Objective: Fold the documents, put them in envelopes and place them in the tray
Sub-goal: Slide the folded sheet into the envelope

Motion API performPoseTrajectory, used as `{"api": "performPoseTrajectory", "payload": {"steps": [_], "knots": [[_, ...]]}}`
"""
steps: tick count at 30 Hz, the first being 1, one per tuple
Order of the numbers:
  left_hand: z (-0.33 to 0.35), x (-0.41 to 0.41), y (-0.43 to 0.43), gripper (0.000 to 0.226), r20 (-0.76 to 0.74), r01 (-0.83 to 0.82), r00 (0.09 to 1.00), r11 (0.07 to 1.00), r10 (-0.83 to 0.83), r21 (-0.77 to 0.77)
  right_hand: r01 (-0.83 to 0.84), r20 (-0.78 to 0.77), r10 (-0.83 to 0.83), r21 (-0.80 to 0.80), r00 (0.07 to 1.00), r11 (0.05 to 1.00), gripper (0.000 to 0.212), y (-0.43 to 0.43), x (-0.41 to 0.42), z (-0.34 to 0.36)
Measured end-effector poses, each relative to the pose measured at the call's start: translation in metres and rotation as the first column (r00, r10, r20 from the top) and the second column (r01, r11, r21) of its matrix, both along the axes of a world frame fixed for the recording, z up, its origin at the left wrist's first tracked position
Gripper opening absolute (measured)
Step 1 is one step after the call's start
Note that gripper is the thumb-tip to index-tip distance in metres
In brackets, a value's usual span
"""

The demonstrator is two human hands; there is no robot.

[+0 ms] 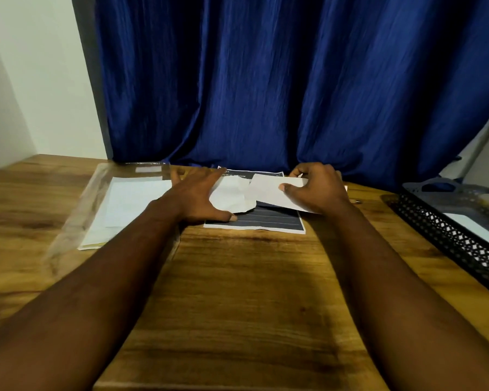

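Right hand pinches a white paper, thumb on top. Left hand presses flat, fingers straight, on the dark printed document at frame centre; its writing is unreadable. Mesh tray at the right edge, wooden table below, blue curtain behind.

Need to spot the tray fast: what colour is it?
The tray is black, its wall pierced in a diamond lattice; head view.
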State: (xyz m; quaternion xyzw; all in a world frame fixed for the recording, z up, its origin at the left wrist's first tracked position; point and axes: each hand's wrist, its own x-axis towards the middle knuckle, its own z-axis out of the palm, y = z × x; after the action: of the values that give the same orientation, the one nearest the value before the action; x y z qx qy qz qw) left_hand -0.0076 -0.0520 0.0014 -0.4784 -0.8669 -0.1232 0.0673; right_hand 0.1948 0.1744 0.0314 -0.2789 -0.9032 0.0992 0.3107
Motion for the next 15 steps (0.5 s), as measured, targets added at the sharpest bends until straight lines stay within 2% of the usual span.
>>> {"api": "performPoseTrajectory", "payload": {"steps": [4,10,15], "knots": [[0.004,0.009,0.001,0.126,0.046,0.027,0.999,0.995,-0.022,-0.101,-0.05,-0.044,0.048,-0.034,0.998,0.998,0.032,-0.001,0.002,0.01],[0.01,0.017,0.0,0.118,0.096,0.052,0.995,0.99,-0.04,-0.13,-0.125,0.121,0.139,-0.118,0.983,0.985,0.035,-0.006,0.002,0.013],[0.011,0.021,0.0,0.123,0.08,0.068,0.995,0.99,-0.059,-0.124,-0.155,0.149,0.195,-0.245,0.969,0.957,0.031,0.001,0.003,0.01]]}}
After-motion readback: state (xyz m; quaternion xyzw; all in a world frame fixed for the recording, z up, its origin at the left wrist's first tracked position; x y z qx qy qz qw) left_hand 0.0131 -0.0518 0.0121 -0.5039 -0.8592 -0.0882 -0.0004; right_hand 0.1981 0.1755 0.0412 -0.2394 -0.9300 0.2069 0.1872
